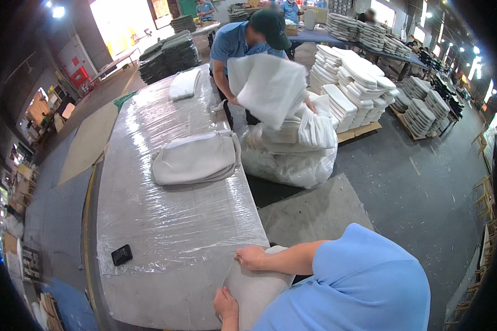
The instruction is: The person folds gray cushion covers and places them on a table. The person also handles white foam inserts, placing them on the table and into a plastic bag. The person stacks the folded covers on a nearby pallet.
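A light grey cushion cover or pad (258,288) lies over the table's near right edge, close against my body. My left hand (225,303) is closed on its left edge, low in the view. Farther up, my right hand (252,257) grips the far edge of the same grey piece, fingers curled around it. Whether it is an empty cover or has filling inside, I cannot tell. A stack of similar grey covers (196,159) rests on the plastic-wrapped table (165,220), beyond both hands.
A black phone-like device (122,255) lies at the table's left. Across the table's far right corner, a co-worker (243,41) lifts white padding (270,88) above a clear plastic bag (292,165). Stacked white pads (348,94) stand behind. One folded white piece (185,84) lies at the table's far end.
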A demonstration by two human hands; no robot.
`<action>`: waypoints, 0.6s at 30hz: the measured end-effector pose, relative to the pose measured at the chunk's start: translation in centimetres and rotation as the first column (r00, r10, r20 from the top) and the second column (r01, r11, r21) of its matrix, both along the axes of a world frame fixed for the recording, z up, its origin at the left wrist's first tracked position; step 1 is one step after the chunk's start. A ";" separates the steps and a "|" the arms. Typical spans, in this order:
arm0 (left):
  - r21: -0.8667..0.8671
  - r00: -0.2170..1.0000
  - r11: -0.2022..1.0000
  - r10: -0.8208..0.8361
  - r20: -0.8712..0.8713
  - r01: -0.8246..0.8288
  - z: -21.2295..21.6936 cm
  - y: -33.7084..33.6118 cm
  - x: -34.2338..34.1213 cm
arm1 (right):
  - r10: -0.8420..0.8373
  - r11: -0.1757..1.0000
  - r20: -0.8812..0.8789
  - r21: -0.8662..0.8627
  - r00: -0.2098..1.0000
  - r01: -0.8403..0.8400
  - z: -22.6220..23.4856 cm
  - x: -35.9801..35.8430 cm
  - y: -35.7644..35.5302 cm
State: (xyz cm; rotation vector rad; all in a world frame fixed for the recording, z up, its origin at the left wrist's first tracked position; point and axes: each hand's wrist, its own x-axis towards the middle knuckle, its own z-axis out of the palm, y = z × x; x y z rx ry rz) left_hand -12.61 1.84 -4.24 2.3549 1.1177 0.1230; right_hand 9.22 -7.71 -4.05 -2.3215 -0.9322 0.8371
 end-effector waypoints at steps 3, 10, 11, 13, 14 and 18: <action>-0.005 1.000 1.000 0.002 0.022 -0.002 -0.3 0.0 0.5 | -0.018 0.999 -0.027 -0.033 0.999 0.017 -0.8 0.2 0.2; 0.047 0.998 0.999 0.023 -0.061 -0.020 -0.5 0.1 0.7 | 0.010 1.000 -0.013 0.008 1.000 -0.010 -0.8 0.4 0.4; 0.059 0.999 0.998 0.016 -0.045 -0.013 -0.5 0.1 0.6 | 0.012 1.000 -0.009 0.010 1.000 -0.012 -0.6 0.3 0.3; 0.078 0.999 0.997 0.011 -0.039 -0.008 -0.5 0.1 0.4 | 0.019 1.000 -0.005 0.014 1.000 -0.019 -0.3 0.1 0.4; 0.085 0.999 0.996 0.016 -0.049 -0.012 -0.5 0.2 0.2 | 0.033 0.999 -0.003 0.020 0.999 -0.032 -0.1 0.0 0.4; 0.098 1.000 0.995 -0.023 0.006 0.023 -0.2 -0.2 0.3 | 0.046 0.997 0.028 0.067 0.999 -0.048 -0.6 0.2 -0.4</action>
